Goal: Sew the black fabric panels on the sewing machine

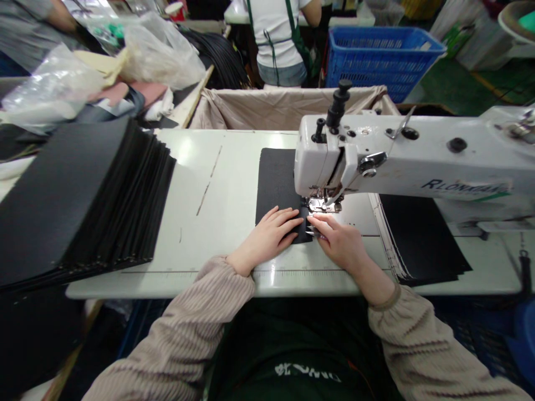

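A black rectangular panel (276,178), of leather or a similar sheet, lies flat on the sewing machine's bed, its right edge by the presser foot (324,205). My left hand (278,228) rests on the panel's lower part, fingers stretched out and lying flat. Just below the presser foot is my right hand (340,239), with its index finger extended toward the panel's right edge. Thread snips (311,230) are tucked in that hand, and only their pointed metal blades show. The white sewing machine (401,156) hides the needle area in part.
At the left stands a tall stack of black panels (96,195). More black panels (422,239) lie right, under the machine arm. Behind the table are a cloth-lined bin (251,108), a blue basket (376,55), plastic bags (163,50) and a person in a white shirt (276,33).
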Demonstrator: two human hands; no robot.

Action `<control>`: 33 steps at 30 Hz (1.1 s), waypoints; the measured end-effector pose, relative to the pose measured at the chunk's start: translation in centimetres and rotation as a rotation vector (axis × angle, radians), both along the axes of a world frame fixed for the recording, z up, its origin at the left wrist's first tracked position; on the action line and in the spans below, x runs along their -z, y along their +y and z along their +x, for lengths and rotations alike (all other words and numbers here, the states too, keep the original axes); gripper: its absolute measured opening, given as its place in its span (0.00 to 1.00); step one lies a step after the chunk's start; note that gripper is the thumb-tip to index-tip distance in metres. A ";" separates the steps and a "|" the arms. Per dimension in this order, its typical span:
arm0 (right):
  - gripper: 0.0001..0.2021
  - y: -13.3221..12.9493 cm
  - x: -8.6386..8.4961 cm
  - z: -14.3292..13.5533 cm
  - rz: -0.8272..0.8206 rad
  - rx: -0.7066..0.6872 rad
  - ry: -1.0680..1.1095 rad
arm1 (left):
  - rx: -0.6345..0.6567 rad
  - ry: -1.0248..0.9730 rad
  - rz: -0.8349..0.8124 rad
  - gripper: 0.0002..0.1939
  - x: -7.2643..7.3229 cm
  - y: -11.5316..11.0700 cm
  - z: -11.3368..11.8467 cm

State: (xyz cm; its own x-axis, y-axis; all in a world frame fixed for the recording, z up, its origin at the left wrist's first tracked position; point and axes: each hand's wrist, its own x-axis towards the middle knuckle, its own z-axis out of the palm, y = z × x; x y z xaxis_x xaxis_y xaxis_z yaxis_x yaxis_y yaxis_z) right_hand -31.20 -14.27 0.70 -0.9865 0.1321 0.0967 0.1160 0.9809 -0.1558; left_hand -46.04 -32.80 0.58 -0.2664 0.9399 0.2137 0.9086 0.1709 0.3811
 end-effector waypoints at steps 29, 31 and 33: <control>0.25 0.2 0.3 0.0 -0.009 0.000 0.036 | -0.127 0.045 -0.077 0.29 0.6 1.3 -0.4; 0.25 0.2 0.3 0.0 -0.007 0.000 0.038 | -0.130 0.036 -0.068 0.28 0.6 1.4 -0.5; 0.24 0.2 0.4 0.0 -0.011 0.001 0.041 | -0.132 0.031 -0.065 0.28 0.5 1.4 -0.5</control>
State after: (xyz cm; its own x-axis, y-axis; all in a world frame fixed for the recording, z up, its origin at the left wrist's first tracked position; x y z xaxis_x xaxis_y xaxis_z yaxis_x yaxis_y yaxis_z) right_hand -31.17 -14.08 0.29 -0.9816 0.1346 0.1354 0.1106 0.9790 -0.1714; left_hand -46.57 -31.37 0.11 -0.3831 0.9091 0.1635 0.8877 0.3135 0.3372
